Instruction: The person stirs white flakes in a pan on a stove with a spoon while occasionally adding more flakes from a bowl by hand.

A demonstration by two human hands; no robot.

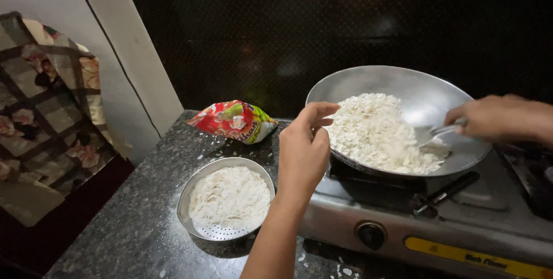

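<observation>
A steel wok [426, 91] sits on a gas stove [461, 221] and holds a heap of white flattened rice [377, 132]. My left hand [304, 149] grips the wok's near left rim. My right hand [495, 119] holds a metal spoon [436, 135] whose tip rests in the rice at the right side of the wok. To the left, on the dark granite counter [132, 227], stands a perforated steel bowl [226, 199] with more flattened rice in it.
A crumpled red and green packet [233, 120] lies behind the bowl. Loose flakes are scattered on the counter. The stove has a round knob [371, 234] and a black handle [446, 191] at its front. A flowered cloth [40, 112] hangs at the left.
</observation>
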